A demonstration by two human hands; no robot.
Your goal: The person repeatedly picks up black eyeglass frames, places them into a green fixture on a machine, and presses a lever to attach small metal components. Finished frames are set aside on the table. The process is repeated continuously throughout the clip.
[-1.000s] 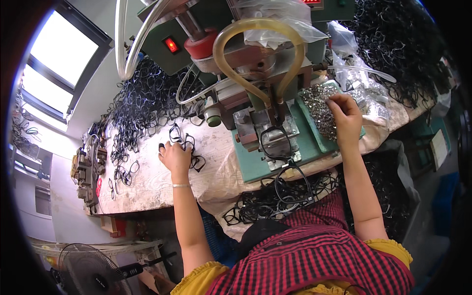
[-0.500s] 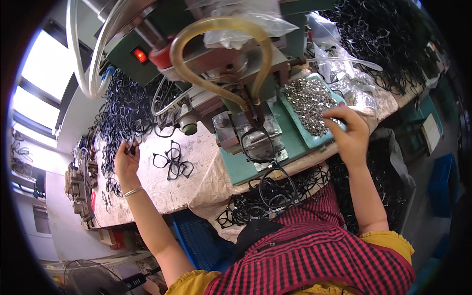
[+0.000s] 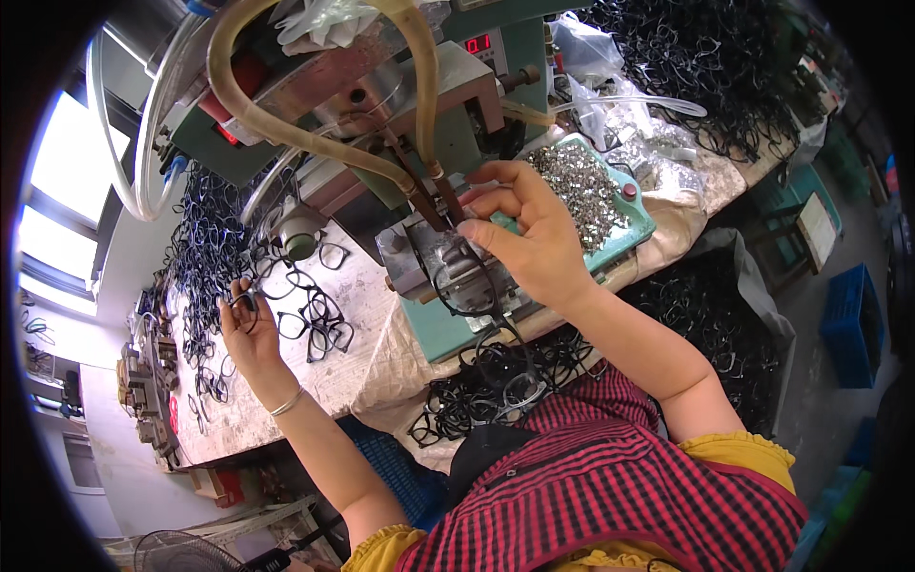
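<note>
My right hand (image 3: 534, 236) is beside the two brownish metal prongs (image 3: 434, 202) of a bench machine. Its thumb and index finger come together at the prongs; anything between them is too small to make out. Below the prongs, a black eyeglass frame (image 3: 474, 314) sits at the metal fixture (image 3: 405, 253), part of it hanging over the table's front edge. My left hand (image 3: 253, 338) is at the left of the table, its fingers closed on another black eyeglass frame (image 3: 250, 301). A few loose black frames (image 3: 319, 319) lie to its right.
A teal tray (image 3: 637, 225) of small shiny metal parts (image 3: 577, 186) stands right of the fixture. Tangled black frames form heaps at the left (image 3: 214, 224) and far right (image 3: 696, 71). More frames (image 3: 457, 400) lie below the front edge. Tan hoses (image 3: 429, 86) loop over the machine.
My right hand has gone from the metal-parts tray leftward to the prongs. My left hand stays by the left heap. The head view has shifted, moving the machine leftward in the picture.
</note>
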